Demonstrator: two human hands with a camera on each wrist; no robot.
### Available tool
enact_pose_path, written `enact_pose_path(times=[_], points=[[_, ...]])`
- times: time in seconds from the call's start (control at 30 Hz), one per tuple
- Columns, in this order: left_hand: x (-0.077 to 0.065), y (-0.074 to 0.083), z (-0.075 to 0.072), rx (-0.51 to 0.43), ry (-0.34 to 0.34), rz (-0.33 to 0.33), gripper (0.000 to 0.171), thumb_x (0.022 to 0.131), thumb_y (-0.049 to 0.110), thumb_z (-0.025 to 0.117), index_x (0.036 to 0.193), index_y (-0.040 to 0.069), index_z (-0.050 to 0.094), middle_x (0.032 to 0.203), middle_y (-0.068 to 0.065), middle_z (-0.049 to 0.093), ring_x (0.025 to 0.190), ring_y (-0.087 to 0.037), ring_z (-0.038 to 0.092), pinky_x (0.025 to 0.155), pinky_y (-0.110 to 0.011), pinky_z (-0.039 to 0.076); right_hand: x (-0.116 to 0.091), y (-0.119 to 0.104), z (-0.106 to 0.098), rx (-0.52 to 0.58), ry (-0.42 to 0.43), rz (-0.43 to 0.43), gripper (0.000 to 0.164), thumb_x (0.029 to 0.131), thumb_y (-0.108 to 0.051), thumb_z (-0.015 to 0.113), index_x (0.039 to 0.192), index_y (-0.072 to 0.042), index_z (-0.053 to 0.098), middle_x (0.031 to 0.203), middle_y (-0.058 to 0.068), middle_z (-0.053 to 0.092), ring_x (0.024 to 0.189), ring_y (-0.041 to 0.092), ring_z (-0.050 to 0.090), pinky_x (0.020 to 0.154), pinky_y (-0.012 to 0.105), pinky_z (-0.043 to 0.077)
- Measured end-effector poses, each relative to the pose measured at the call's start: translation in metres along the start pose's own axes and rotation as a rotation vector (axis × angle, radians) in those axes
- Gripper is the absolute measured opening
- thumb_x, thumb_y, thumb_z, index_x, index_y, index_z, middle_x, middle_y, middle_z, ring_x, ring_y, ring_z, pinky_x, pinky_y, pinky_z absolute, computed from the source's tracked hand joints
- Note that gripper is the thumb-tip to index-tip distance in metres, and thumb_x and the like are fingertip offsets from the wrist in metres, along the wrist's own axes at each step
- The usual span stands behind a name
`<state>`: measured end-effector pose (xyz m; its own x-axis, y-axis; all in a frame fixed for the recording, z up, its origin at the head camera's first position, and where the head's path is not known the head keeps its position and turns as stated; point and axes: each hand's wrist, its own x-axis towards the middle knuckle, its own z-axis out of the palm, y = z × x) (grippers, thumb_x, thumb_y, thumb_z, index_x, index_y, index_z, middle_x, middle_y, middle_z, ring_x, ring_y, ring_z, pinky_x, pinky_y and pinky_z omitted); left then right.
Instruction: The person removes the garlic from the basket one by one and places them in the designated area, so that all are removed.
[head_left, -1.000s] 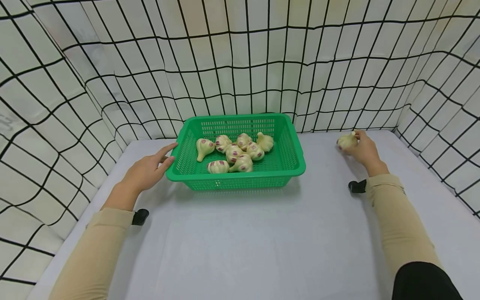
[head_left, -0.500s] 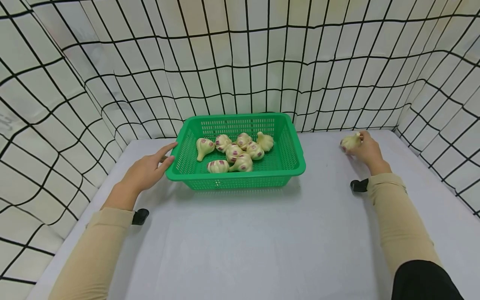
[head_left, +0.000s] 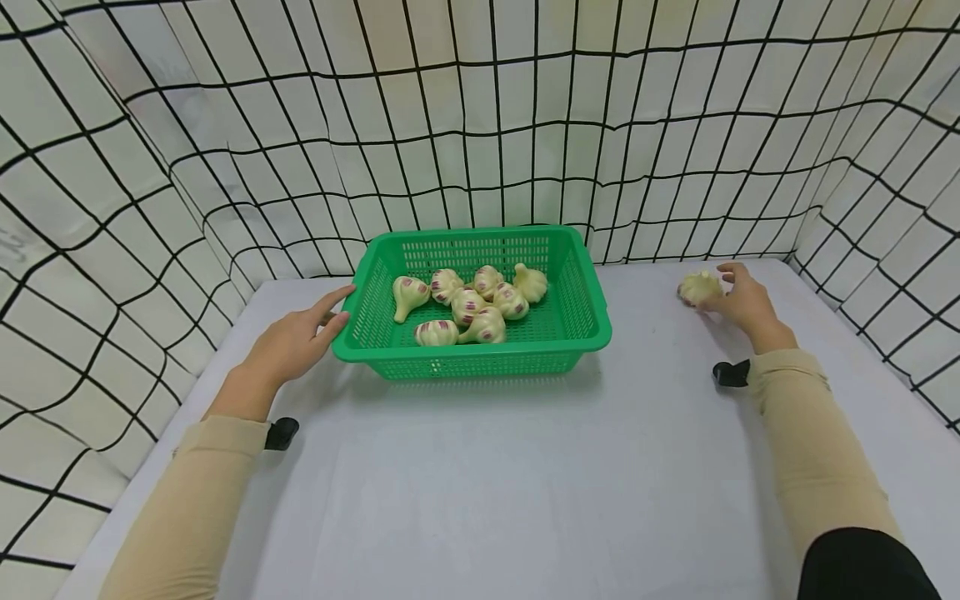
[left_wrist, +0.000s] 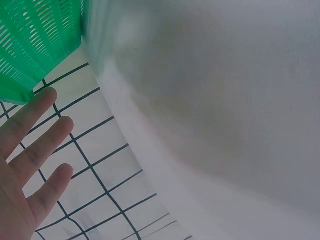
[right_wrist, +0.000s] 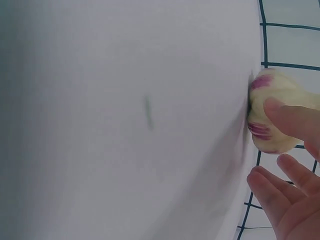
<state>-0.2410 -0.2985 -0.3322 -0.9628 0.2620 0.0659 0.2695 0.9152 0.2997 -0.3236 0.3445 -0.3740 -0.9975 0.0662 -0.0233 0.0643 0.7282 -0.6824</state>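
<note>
Left hand (head_left: 288,342) — unclenched, fingertips at rim of green basket (head_left: 480,353). Right hand (head_left: 746,310) — released, fingers parted, garlic bulb (head_left: 697,287) just beside thumb.

No legible txt, nos. or brands. Faint grey marks (head_left: 11,243) on white wall (head_left: 45,200), well L of green basket (head_left: 472,352), unreadable.

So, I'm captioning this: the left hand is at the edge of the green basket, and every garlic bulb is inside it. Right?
Not quite: the head view shows one garlic bulb outside, on the table beside the right hand. The left hand is indeed at the edge of the green basket.
</note>
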Motion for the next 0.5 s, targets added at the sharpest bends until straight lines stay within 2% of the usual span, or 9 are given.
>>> enact_pose_path(times=[0.23,0.5], points=[[0.0,0.0,0.0,0.002,0.002,0.007,0.065,0.111,0.053,0.027,0.165,0.018,0.021,0.139,-0.029,0.058,0.115,-0.049,0.061,0.088,-0.064,0.048,-0.006,0.0,-0.008,-0.014,-0.013,-0.027,0.082,0.096,-0.01,0.069,0.157,0.008,0.017,0.159,0.037,0.021,0.139,0.06,0.03,0.108,0.068,0.032],[0.0,0.0,0.0,0.003,0.001,0.006,0.065,0.111,0.053,0.026,0.165,0.018,0.021,0.139,-0.029,0.058,0.117,-0.05,0.06,0.089,-0.065,0.048,-0.009,-0.004,-0.014,-0.05,0.019,-0.076,0.077,0.097,-0.008,0.069,0.155,0.009,0.021,0.155,0.039,0.028,0.137,0.059,0.035,0.107,0.067,0.035]])
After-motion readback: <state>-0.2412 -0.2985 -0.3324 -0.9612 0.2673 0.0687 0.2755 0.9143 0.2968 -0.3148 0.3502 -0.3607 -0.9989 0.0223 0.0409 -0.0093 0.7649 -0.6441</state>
